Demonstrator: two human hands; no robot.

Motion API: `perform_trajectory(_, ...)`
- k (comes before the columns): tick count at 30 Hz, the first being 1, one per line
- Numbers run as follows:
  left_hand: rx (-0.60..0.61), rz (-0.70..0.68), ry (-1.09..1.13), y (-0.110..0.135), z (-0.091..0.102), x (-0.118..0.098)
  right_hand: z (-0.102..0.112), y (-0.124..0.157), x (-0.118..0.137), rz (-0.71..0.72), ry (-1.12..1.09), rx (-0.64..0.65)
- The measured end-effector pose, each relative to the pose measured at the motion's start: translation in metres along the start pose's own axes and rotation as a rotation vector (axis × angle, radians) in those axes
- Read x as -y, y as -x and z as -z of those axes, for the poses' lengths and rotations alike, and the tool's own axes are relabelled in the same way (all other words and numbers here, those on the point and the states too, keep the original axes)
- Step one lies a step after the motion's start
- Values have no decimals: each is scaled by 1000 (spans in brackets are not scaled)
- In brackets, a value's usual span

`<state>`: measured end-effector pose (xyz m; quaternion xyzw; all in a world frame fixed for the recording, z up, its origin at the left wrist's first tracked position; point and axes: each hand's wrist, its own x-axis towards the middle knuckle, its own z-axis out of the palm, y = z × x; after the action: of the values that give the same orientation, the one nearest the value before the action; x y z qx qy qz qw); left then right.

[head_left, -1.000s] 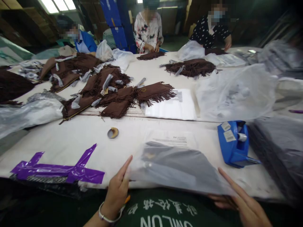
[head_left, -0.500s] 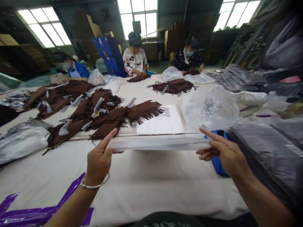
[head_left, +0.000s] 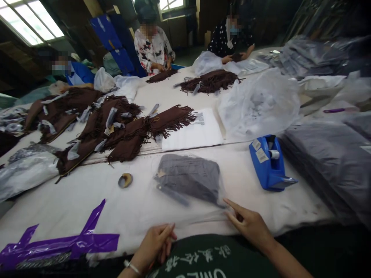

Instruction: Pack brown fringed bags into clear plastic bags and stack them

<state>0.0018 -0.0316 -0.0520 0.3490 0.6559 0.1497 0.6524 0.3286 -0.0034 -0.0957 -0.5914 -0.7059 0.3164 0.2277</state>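
The lettering on the green shirt [head_left: 197, 260] runs off the bottom edge and cannot be fully read. The gray cloth [head_left: 188, 177] lies behind the film of the plastic bag [head_left: 222, 193], which dulls its folds and edges. The labels [head_left: 261, 155] on the blue tape dispenser [head_left: 271, 173] are too small to read. The right edge cuts off the stack of gray packages [head_left: 324, 166], and the left edge cuts off the purple tape [head_left: 58, 247].
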Motion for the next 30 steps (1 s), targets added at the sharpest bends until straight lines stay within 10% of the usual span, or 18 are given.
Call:
perform_trajectory(5, 64, -590, -667, -39, -62, -67, -13, -4, -11, 114, -142, -96)
perform_trajectory(9, -33, -976, -1301, -66, -99, -81, -19, 3, -15, 138, -169, -153)
perform_trajectory(16, 68, -1439, -1305, -71, -93, -72, -17, 7, -17, -35, -345, -213)
perform_trajectory(22, 103, -1603, -1260, -69, -84, -70, -17, 10, -21, -108, -413, -218)
perform_trajectory(30, -193, -1202, -1396, -87, -108, -67, -10, -3, -4, -72, -287, -242)
